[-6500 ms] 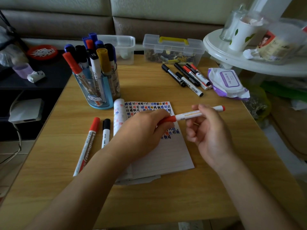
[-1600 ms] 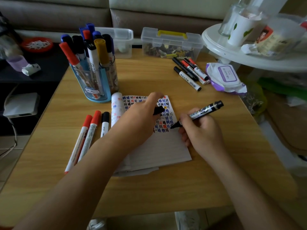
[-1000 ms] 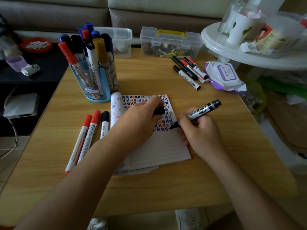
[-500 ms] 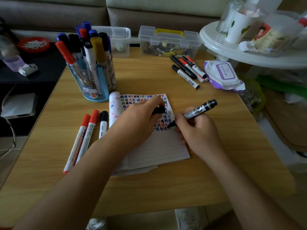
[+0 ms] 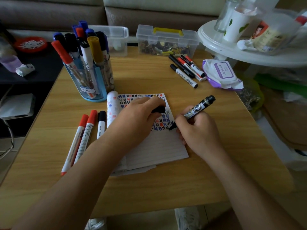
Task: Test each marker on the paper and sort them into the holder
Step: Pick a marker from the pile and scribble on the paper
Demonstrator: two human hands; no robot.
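Wood-grain bench [image 5: 149,77] under dim light carried the work, with a sofa behind it. At its middle the black marker [image 5: 198,107] was gripped in the right hand [image 5: 199,131], tilted, its tip set on the paper [image 5: 157,146] at the end of the lowest row of coloured test marks. The left hand [image 5: 134,122] was pressed flat on the page and was closed round a small black cap [image 5: 158,110], which was judged to be that marker's.

For a clean test, a short stroke on the blank lines just below the marks would be enough; light pressure would be advised, since the page is thin and the ink may soak through. The page should be kept pinned so it is not dragged, and the cap should be pushed on fully before sorting.

Left of the paper three capped markers [image 5: 86,133] were laid side by side. Behind them the blue holder [image 5: 88,83] was crowded with markers. Four more markers [image 5: 186,70] were laid at the far right, beside a wipes pack [image 5: 222,73].
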